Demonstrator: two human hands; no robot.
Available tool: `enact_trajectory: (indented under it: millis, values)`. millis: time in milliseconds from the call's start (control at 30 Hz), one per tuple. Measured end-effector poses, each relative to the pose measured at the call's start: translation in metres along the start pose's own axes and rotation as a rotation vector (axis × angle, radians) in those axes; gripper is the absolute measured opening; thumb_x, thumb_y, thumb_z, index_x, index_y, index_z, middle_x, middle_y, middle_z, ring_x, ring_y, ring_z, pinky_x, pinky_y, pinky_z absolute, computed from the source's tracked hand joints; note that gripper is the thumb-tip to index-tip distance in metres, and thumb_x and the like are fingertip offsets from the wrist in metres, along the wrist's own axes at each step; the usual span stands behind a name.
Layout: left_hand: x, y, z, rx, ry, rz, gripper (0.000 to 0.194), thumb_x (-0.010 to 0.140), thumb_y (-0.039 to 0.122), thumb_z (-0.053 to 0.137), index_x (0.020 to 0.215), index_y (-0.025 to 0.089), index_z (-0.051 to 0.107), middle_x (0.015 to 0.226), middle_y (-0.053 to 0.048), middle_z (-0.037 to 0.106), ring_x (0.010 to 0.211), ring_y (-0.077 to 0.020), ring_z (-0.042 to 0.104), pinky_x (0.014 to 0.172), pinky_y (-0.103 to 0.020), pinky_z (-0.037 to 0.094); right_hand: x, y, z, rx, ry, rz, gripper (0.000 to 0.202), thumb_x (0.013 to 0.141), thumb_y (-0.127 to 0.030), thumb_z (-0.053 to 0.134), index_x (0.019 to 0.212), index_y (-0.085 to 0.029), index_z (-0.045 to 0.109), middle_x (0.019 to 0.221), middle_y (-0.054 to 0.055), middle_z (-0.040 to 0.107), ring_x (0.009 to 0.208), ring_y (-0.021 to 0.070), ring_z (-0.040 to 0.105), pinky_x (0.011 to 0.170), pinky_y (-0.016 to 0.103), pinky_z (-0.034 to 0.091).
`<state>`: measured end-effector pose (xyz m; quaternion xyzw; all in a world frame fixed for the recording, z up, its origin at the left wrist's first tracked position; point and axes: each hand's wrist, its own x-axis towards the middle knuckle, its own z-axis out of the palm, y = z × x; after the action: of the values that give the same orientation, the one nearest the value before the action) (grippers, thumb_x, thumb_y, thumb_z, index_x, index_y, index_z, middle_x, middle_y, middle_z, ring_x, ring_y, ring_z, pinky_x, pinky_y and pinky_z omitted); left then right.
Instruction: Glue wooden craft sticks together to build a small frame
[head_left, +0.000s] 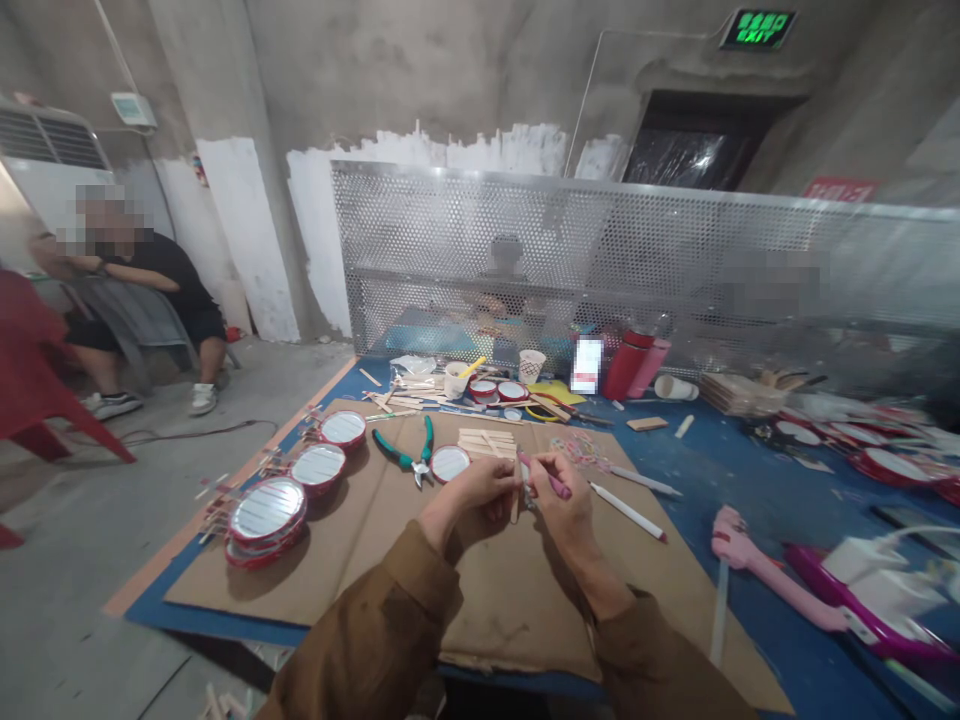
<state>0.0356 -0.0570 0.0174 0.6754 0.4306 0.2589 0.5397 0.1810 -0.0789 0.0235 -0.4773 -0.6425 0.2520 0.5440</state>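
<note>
My left hand (474, 497) pinches a thin wooden stick (515, 508) upright over the brown cardboard sheet (375, 560). My right hand (559, 497) grips a pink pen-like tool (546, 479) and its fingertips meet the same stick. Both hands touch each other at the middle of the cardboard. Just beyond them lie a small stack of flat wooden sticks (487, 441), a round red-rimmed disc (450, 463) and green-handled pliers (410, 455).
Three red-rimmed round discs (267, 512) line the cardboard's left edge. Two white sticks (628, 511) lie right of my hands. Pink glue guns (757, 560) rest on the blue table at right. Cups, bottles and sticks crowd the far edge below a perforated metal screen (600, 260). A person sits at far left.
</note>
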Motion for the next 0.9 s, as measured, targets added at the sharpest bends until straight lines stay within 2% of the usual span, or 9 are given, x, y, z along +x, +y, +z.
enact_trajectory:
  millis: [367,600,900]
  values:
    - [0.0,-0.0002,-0.0003,-0.027,-0.009,0.015,0.042,0.08,0.057,0.054,0.072,0.017,0.048,0.046,0.003,0.051,0.036,-0.0069,0.046,0.04,-0.018,0.036,0.0008,0.0022,0.0007,0.003,0.001,-0.023,0.025,0.084,-0.043,0.055,0.076,-0.019,0.058,0.058,-0.002,0.057,0.051,0.0117,0.051,0.05,0.022,0.042]
    - [-0.0007,0.0006,-0.0003,-0.023,-0.009,-0.004,0.039,0.083,0.054,0.053,0.07,0.016,0.05,0.048,0.002,0.052,0.036,-0.0077,0.046,0.041,-0.02,0.037,0.0002,-0.0022,-0.001,-0.014,-0.012,-0.01,0.026,0.083,-0.043,0.054,0.072,-0.019,0.056,0.057,-0.002,0.056,0.049,0.0121,0.051,0.049,0.023,0.042]
    - [-0.0016,0.0022,0.0001,-0.035,0.005,0.012,0.035,0.084,0.05,0.053,0.072,0.017,0.049,0.048,0.002,0.052,0.035,-0.0079,0.046,0.04,-0.02,0.037,0.0,0.0016,0.0003,0.001,-0.015,-0.026,0.024,0.083,-0.042,0.054,0.076,-0.019,0.057,0.062,-0.001,0.059,0.053,0.0127,0.053,0.052,0.023,0.044]
